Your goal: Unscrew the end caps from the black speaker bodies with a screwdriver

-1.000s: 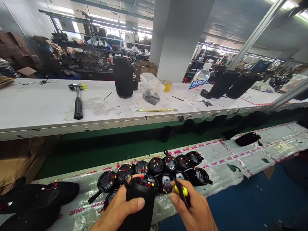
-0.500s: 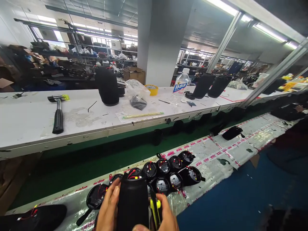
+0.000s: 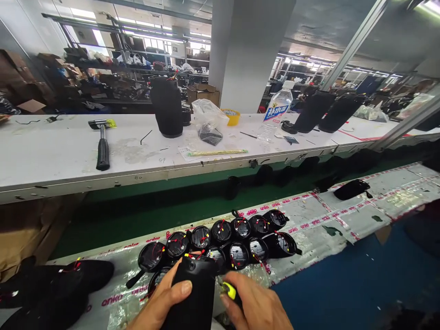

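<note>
A black cylindrical housing stands near the bottom centre, with red and yellow wires at its top. My left hand is wrapped round its left side, thumb across its front. At its right side my right hand grips a yellow-and-black tool, whose tip points toward the housing; the exact tip is too small to make out. Just beyond, rows of round black housings stand on the taped lower surface, their open ends showing red wires and small connectors.
The white bench runs across the middle, holding a hammer, a black cylinder, a plastic bag, yellow tape and a bottle. More black pieces lie at the lower left.
The view has shifted left. My left thumb now lies across the housing's front, and my right hand has turned, with its back up and the tool pointing toward the housing.
</note>
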`<action>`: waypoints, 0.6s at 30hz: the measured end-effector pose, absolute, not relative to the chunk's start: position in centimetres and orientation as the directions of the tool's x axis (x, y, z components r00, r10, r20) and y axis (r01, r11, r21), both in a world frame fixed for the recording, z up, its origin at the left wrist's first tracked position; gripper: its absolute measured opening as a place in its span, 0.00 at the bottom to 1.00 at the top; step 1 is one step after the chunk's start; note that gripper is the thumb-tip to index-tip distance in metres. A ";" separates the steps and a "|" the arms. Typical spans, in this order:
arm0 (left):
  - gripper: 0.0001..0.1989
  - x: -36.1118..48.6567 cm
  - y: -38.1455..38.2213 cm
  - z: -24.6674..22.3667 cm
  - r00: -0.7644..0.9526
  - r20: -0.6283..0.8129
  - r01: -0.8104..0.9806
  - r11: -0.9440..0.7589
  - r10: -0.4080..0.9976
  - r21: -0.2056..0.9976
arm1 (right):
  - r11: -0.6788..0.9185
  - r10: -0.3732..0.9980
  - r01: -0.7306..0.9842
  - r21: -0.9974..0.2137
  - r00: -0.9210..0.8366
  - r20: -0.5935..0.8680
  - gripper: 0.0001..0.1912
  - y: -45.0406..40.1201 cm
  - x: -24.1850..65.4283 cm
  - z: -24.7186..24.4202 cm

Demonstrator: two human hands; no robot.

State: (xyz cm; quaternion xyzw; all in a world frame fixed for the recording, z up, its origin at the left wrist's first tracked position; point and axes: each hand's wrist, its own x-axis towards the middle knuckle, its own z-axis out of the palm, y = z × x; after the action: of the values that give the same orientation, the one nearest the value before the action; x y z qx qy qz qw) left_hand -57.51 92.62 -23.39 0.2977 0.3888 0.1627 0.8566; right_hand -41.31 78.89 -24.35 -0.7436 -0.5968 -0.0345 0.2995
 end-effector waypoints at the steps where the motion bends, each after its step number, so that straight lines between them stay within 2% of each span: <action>1: 0.34 -57.6 92.6 -23.3 0.653 -0.560 -0.040 0.761 0.510 0.647 | -0.074 0.886 0.936 -0.344 0.220 0.408 0.21 79.1 -40.9 -23.8; 3: 0.35 -57.8 92.6 -23.1 0.682 -0.522 -0.024 0.729 0.513 0.684 | -0.017 0.918 0.974 -0.224 0.104 0.382 0.20 79.5 -40.3 -22.7; 7: 0.38 -58.1 93.1 -22.3 0.734 -0.463 0.026 0.660 0.498 0.751 | 0.061 0.963 0.996 -0.066 -0.041 0.267 0.04 80.3 -39.9 -21.0; 10: 0.39 -58.1 93.4 -21.9 0.756 -0.432 0.058 0.608 0.491 0.792 | 0.084 0.970 0.996 0.018 -0.086 0.226 0.12 80.7 -39.9 -20.4; 14: 0.39 -58.0 93.4 -21.8 0.765 -0.405 0.087 0.543 0.501 0.836 | 0.094 0.970 0.993 0.069 -0.107 0.219 0.18 80.6 -39.7 -20.4; 18: 0.40 -57.8 93.5 -21.8 0.792 -0.355 0.080 0.492 0.497 0.867 | 0.096 0.971 0.987 0.129 -0.122 0.205 0.19 80.3 -39.6 -20.6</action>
State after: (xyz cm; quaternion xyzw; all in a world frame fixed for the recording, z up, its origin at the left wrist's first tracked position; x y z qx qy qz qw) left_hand -57.84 93.47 -21.81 0.4873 0.2957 0.1284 0.8115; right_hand -39.57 80.33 -20.58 -0.6619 -0.7396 -0.1172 0.0334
